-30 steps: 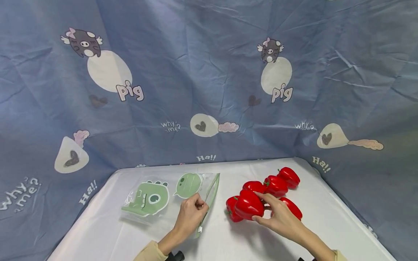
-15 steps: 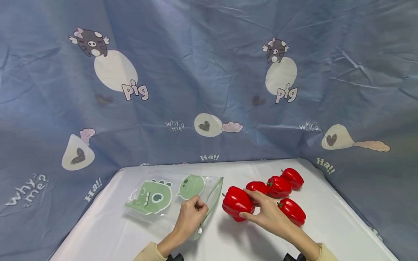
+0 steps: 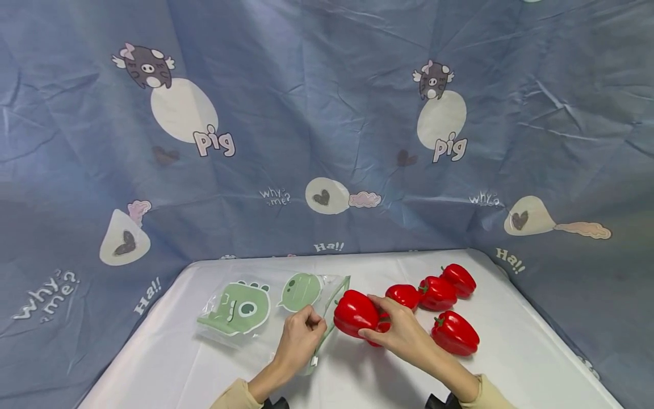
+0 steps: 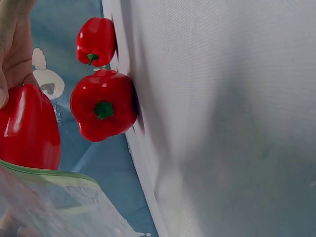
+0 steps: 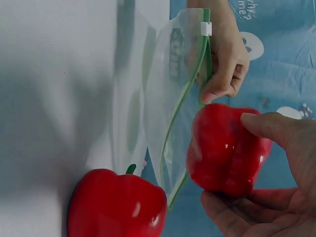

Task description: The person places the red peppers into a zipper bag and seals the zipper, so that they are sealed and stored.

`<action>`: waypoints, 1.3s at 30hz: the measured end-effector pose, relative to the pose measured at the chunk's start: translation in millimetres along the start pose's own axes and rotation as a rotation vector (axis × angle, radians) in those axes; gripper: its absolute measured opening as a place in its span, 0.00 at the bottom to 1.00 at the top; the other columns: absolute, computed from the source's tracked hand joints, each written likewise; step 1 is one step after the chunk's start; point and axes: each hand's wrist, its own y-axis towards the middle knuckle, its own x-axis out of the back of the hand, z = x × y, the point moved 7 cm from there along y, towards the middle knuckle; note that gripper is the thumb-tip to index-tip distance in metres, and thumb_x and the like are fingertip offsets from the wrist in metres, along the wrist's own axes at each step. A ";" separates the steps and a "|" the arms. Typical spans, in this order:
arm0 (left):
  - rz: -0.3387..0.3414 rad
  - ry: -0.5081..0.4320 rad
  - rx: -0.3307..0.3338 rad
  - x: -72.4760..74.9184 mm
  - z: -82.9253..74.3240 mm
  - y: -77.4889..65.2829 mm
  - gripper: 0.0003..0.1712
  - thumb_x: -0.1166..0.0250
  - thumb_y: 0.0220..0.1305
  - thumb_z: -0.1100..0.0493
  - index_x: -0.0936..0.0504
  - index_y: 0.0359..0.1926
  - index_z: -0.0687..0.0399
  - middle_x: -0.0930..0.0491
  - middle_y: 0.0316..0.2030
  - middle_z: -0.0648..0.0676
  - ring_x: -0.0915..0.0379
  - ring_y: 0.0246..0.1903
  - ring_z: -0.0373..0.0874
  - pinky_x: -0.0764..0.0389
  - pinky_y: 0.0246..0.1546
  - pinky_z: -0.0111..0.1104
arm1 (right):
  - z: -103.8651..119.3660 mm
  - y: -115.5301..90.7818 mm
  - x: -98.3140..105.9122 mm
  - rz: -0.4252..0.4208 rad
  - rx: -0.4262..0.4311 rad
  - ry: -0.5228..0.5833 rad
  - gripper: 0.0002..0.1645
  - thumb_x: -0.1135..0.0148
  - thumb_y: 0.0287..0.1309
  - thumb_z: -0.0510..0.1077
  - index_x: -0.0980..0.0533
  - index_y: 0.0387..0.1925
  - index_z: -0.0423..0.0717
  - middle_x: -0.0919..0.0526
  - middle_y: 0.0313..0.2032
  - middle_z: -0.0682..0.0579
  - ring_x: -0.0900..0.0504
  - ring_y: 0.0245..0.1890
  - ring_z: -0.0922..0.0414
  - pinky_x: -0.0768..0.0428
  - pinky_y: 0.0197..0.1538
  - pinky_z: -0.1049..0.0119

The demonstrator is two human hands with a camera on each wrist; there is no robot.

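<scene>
A clear zip bag [image 3: 237, 309] with green cartoon prints lies on the white table, its green-edged mouth facing right. My left hand [image 3: 300, 338] pinches one edge of that mouth, which stands parted in the right wrist view. At the opening, my right hand [image 3: 409, 335] grips a red bell pepper [image 3: 353, 314] between thumb and fingers, raised off the table. In the right wrist view the held pepper [image 5: 227, 150] is right beside the green rim [image 5: 185, 94]; whether it touches is unclear. Another bell pepper [image 5: 118, 205] rests below it, partly hidden by the right hand in the head view.
Several more red bell peppers stand on the right of the table, such as one near the right forearm [image 3: 455, 333] and a row behind it [image 3: 438, 292]. A white slider [image 5: 206, 28] sits on the bag's zip. A blue printed cloth [image 3: 327, 113] hangs behind.
My right hand has carried the bell pepper leftwards from above the other peppers to the bag's mouth. The left hand keeps its pinch on the bag's edge.
</scene>
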 end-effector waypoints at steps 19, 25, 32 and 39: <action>-0.088 -0.023 -0.013 3.3 -2.6 -2.2 0.09 0.35 0.54 0.65 0.23 0.22 0.47 0.26 0.17 0.41 0.32 0.17 0.32 0.28 0.16 0.23 | 6.1 3.7 -25.9 0.043 0.111 -0.041 0.40 0.24 0.43 0.54 0.26 0.56 0.38 0.16 0.42 0.51 0.18 0.37 0.62 0.17 0.38 0.73; -0.077 -0.034 0.027 1.5 0.0 -3.6 0.08 0.36 0.56 0.65 0.24 0.24 0.49 0.27 0.17 0.42 0.34 0.17 0.33 0.30 0.16 0.23 | 3.5 1.6 -33.4 0.082 0.109 -0.047 0.40 0.24 0.44 0.53 0.26 0.57 0.37 0.16 0.45 0.49 0.18 0.40 0.60 0.16 0.41 0.71; -0.062 -0.051 0.062 -1.9 1.5 -6.2 0.06 0.38 0.56 0.66 0.24 0.26 0.51 0.26 0.18 0.44 0.34 0.17 0.33 0.30 0.16 0.23 | 2.2 -2.0 -42.1 0.111 0.124 -0.100 0.40 0.24 0.43 0.53 0.25 0.56 0.37 0.17 0.46 0.49 0.19 0.44 0.58 0.15 0.43 0.67; -0.042 -0.029 0.123 -5.0 4.1 -9.2 0.05 0.39 0.53 0.65 0.24 0.25 0.52 0.25 0.19 0.45 0.33 0.19 0.33 0.29 0.18 0.23 | 2.9 -7.3 -52.8 0.120 0.144 -0.124 0.39 0.24 0.43 0.50 0.25 0.56 0.36 0.19 0.42 0.53 0.20 0.42 0.60 0.16 0.43 0.67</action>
